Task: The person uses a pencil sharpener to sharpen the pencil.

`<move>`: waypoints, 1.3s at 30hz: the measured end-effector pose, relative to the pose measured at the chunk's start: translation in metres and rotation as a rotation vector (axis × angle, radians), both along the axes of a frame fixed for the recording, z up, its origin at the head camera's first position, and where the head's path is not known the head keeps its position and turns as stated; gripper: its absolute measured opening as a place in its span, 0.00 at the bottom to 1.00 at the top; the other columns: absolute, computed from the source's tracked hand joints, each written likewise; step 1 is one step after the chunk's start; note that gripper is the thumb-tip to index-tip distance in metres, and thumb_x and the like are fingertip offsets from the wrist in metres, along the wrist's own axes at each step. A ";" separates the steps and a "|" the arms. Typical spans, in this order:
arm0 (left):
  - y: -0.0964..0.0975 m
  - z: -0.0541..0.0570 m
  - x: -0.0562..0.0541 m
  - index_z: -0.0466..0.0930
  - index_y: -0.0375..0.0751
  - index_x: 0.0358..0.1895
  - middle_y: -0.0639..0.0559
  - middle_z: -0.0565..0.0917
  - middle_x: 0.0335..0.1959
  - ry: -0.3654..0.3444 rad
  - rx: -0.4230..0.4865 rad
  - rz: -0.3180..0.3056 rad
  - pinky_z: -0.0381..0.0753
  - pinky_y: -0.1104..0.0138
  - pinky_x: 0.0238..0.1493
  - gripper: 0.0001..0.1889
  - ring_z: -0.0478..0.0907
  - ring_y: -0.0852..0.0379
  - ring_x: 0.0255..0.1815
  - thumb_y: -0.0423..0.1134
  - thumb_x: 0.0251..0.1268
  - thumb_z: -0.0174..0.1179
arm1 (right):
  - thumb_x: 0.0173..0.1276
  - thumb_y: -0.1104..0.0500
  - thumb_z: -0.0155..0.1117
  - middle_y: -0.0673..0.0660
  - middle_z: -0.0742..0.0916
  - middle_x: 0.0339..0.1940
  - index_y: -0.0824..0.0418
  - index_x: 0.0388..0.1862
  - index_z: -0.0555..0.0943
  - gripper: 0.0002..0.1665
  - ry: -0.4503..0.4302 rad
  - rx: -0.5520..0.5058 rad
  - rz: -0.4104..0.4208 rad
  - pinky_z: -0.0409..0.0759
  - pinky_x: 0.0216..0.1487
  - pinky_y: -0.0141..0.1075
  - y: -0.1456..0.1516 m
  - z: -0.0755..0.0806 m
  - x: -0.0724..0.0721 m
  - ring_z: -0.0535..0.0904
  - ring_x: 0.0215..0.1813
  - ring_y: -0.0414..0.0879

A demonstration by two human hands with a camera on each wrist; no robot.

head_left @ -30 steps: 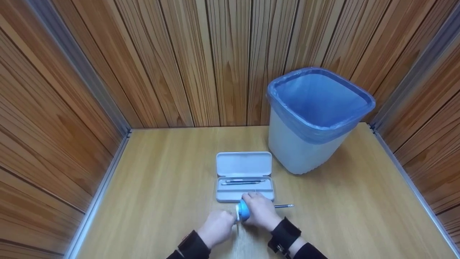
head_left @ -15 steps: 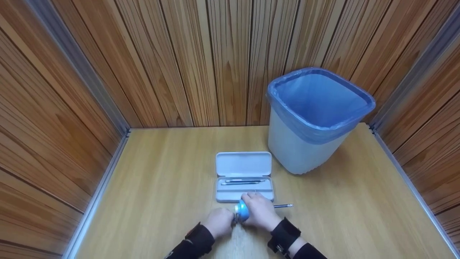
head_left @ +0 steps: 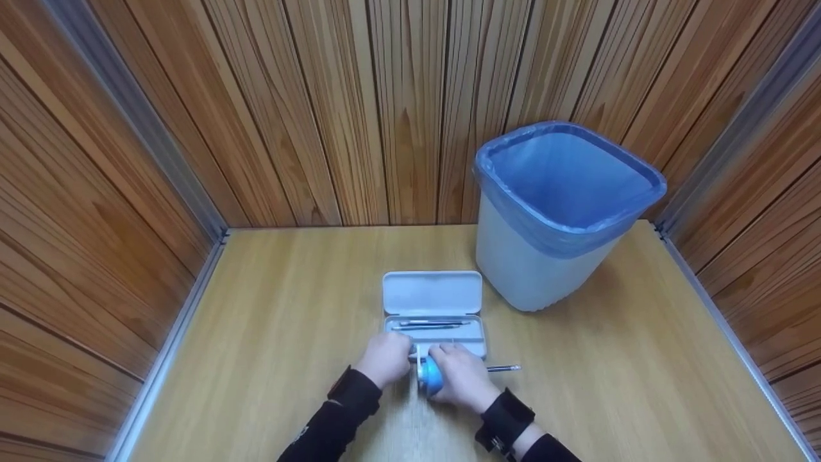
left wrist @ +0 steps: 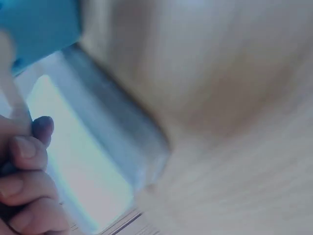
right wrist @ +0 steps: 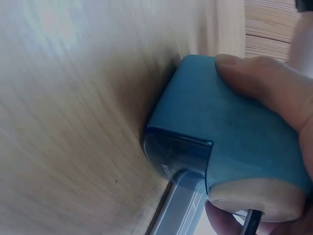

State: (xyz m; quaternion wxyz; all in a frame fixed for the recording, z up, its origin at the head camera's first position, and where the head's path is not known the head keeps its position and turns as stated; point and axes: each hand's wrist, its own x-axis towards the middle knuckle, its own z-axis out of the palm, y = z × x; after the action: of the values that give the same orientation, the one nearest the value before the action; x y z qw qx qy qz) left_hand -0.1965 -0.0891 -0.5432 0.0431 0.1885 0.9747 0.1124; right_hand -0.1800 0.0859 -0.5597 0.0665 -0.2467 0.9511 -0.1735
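A blue crank pencil sharpener lies on its side in front of the open pencil case. My right hand grips its body from above, thumb along the blue casing in the right wrist view. A dark pencil is in the sharpener's pale round front, its end sticking out to the right. On the opposite side my left hand holds the crank handle, fingers curled; the knob is hidden inside them. The pale crank arm shows above those fingers in the left wrist view.
Just behind the hands is a pale pencil case, lid tipped back, with several pencils in its rear compartment. A white bin with a blue liner stands at the back right. Wood-panelled walls enclose the table.
My left hand has swung round with the crank, first lower beside the sharpener, now farther up at the case's front left corner. The right hand, sharpener and pencil stay in place.
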 end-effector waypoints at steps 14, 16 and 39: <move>-0.005 0.012 0.062 0.84 0.42 0.27 0.54 0.81 0.18 0.201 -0.010 -0.217 0.66 0.71 0.20 0.03 0.70 0.62 0.17 0.31 0.49 0.65 | 0.42 0.48 0.82 0.55 0.86 0.46 0.55 0.51 0.78 0.36 0.026 -0.010 0.014 0.81 0.49 0.47 0.000 -0.004 -0.002 0.81 0.49 0.53; -0.006 0.006 0.067 0.83 0.43 0.28 0.54 0.81 0.20 0.178 -0.007 -0.224 0.68 0.71 0.22 0.02 0.72 0.62 0.18 0.32 0.51 0.66 | 0.42 0.47 0.81 0.55 0.86 0.47 0.55 0.52 0.78 0.37 0.030 -0.004 0.016 0.82 0.50 0.47 -0.001 -0.004 -0.002 0.81 0.49 0.53; -0.001 -0.046 0.032 0.79 0.44 0.21 0.55 0.79 0.18 -0.034 0.009 -0.059 0.72 0.64 0.26 0.05 0.69 0.58 0.19 0.31 0.47 0.65 | 0.38 0.48 0.83 0.55 0.85 0.43 0.56 0.48 0.77 0.37 0.096 0.017 0.032 0.81 0.45 0.45 0.001 -0.005 0.000 0.80 0.44 0.52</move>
State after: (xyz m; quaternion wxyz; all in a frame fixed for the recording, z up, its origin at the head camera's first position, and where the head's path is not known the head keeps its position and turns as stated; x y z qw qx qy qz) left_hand -0.1648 -0.0903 -0.5893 0.0620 0.2154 0.9673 0.1186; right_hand -0.1797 0.0869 -0.5642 0.0255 -0.2695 0.9506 -0.1523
